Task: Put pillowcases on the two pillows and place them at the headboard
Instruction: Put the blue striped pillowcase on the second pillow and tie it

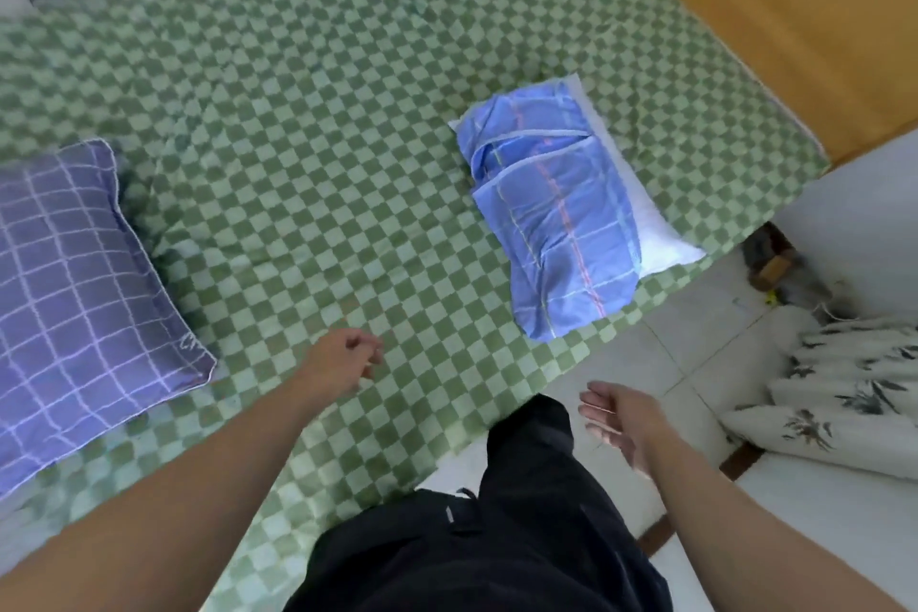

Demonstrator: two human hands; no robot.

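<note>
Green-and-white checked bedspread [323, 114] covers the bed; wooden headboard [775, 25] top right, pale tiled floor [660, 353] right of the bed. Two pillows: purple grid pillow [74, 293] fully cased at the left edge; white pillow [650, 219] near the headboard end, bare, blue plaid pillowcase [551, 219] lying crumpled on top, not pulled over it. Leaf-print white bedding [854, 388] on the floor side, far right. Left hand [343, 363] over the spread, fingers loosely curled, holding nothing. Right hand [621, 417] off the bed edge, fingers relaxed, holding nothing
</note>
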